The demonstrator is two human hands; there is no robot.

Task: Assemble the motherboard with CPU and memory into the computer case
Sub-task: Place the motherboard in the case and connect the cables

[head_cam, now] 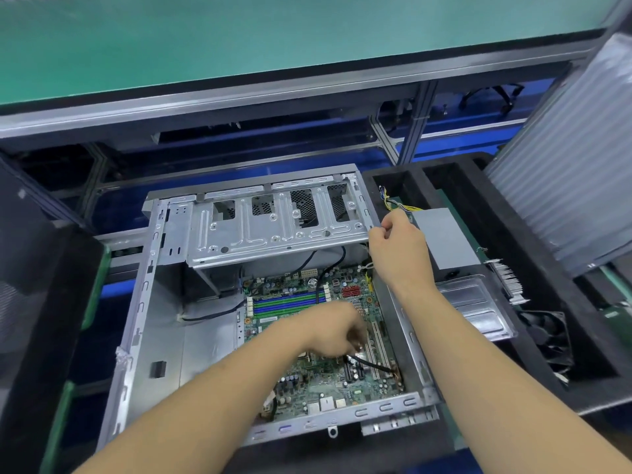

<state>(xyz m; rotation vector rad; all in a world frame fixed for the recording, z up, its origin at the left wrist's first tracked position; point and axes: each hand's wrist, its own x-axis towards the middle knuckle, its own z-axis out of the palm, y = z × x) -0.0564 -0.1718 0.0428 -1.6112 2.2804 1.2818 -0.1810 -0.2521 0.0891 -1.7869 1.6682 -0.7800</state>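
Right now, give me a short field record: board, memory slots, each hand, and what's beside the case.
motherboard: lying flat inside the open computer case
memory slots: blue and green, at the board's far end
left hand: over the board's middle, fingers curled on a black cable
right hand: at the case's far right corner, pinching a bundle of coloured wires
beside case: grey power supply in a black foam tray, on the right

one head-worn wide-angle view, looking forward and steeply down, close over the open computer case (143,302); both forearms reach in from the bottom edge
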